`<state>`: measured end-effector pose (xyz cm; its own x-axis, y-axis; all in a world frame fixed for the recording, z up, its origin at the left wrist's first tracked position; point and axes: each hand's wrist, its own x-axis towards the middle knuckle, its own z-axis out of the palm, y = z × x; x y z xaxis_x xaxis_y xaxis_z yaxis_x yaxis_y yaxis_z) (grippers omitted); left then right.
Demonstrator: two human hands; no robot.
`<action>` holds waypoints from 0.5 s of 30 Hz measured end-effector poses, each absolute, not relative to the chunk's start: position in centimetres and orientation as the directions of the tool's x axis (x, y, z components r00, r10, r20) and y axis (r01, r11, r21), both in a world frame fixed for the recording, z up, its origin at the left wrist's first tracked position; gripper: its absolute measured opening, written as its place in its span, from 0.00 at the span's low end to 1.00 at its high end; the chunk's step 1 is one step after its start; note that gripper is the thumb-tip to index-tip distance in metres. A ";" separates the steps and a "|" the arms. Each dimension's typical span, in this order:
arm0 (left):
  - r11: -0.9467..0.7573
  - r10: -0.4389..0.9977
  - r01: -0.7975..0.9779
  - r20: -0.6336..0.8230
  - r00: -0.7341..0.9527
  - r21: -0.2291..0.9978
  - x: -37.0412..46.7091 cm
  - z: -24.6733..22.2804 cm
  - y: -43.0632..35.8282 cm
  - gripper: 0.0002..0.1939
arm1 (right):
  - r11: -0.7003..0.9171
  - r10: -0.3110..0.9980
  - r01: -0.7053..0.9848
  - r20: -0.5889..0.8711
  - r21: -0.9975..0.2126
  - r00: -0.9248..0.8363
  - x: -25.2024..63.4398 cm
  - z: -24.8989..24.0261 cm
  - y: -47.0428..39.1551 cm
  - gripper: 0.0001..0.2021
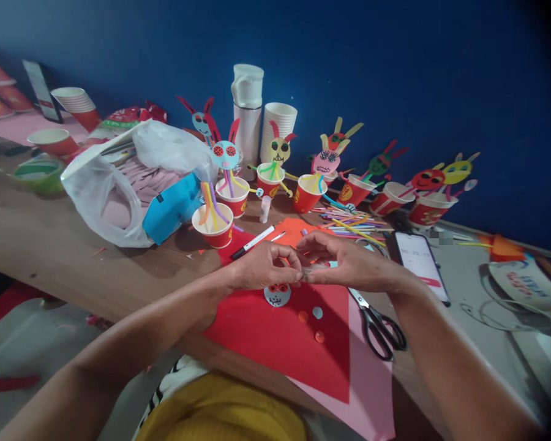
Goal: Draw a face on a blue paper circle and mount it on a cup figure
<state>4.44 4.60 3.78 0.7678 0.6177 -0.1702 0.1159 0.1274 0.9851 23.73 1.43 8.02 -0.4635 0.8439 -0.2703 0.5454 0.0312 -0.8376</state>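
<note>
My left hand (pixel 270 264) is closed in a pinch, thumb against fingertips, over the red paper sheet (pixel 266 324). Its tips meet those of my right hand (pixel 351 263), also closed, around a small pale, see-through item (pixel 316 268) that the fingers partly hide. Just below my left fingers lies a pale blue paper face (pixel 277 296) with red eyes and a drawn mouth. Small round paper pieces, including a white disc (pixel 318 313) and an orange disc (pixel 302 316), lie on the red sheet near a shiny red round piece (pixel 320 336).
Black-handled scissors (pixel 380 331) and a phone (pixel 420 266) lie at right. Behind are a marker (pixel 253 242), coloured sticks (pixel 349 220), a small clear tube (pixel 265 209) and several cup figures (pixel 232 193). A plastic bag (pixel 105 202) of paper stands left; pink paper (pixel 371 392) underlies the red.
</note>
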 end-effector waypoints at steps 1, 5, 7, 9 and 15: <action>0.116 0.623 0.122 -0.167 0.764 0.986 4.4 3.8 4.7 0.06 | 0.037 0.841 0.547 -0.270 -0.837 -0.469 23.6 8.1 1.5 0.20; 0.034 0.618 0.160 -0.147 0.772 0.986 4.0 3.9 5.0 0.07 | 0.027 0.821 0.520 -0.278 -0.854 -0.499 23.4 8.4 1.4 0.21; 0.017 0.612 0.169 -0.144 0.778 0.985 3.9 3.9 5.1 0.07 | 0.022 0.819 0.506 -0.275 -0.862 -0.504 23.4 8.5 1.4 0.22; 0.005 0.615 0.169 -0.136 0.777 0.986 3.8 3.8 5.1 0.07 | 0.024 0.821 0.509 -0.274 -0.860 -0.500 23.4 8.5 1.5 0.23; 0.096 0.628 0.122 -0.155 0.762 0.988 4.0 3.9 4.9 0.06 | 0.027 0.828 0.535 -0.282 -0.844 -0.485 23.6 8.1 1.8 0.24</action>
